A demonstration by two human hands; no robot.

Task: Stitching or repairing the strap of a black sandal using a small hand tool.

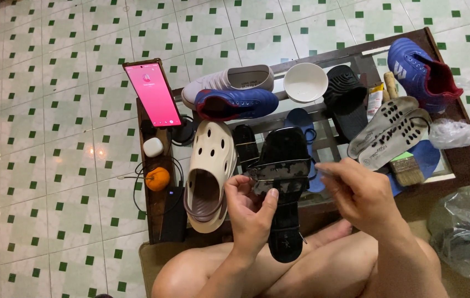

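My left hand (250, 211) grips a black glossy sandal (284, 182) by the left side of its strap, holding it above my bare knees. My right hand (357, 193) is at the strap's right end, fingers pinched there on something thin that I cannot make out. The sandal's sole points toward me, with its toe end over the low table (469, 160).
The glass-topped table carries a cream clog (209, 174), a white sneaker (229, 80), two blue cleats (236, 104) (420, 69), a white bowl (305, 81), a black slide (346, 94), grey insoles (389, 129), a brush (406, 168), a phone (153, 94) and an orange (158, 178). A plastic bag (466, 232) lies at right.
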